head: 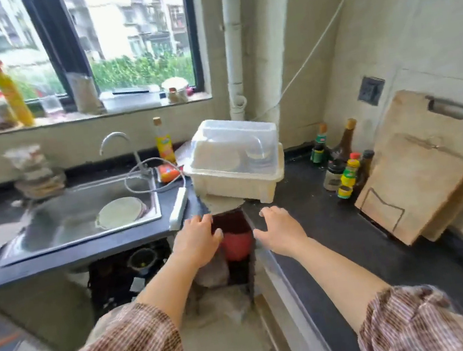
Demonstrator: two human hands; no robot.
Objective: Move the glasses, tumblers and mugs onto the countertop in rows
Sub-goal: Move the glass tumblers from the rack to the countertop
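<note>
Both hands reach toward a lidded dish box (pixel 236 162) on the dark counter (pixel 334 220); left hand (pixel 196 244) and right hand (pixel 281 232) spread loosely, holding nothing. Blurred dishes, perhaps plates, sit inside.

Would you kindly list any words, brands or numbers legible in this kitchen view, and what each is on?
None can be read.
Orange-labelled bottle by the tap: label too blurred.
Sauce bottles near the cutting boards: labels too small and blurred.
Yellow bottle on the windowsill: blurred.
</note>
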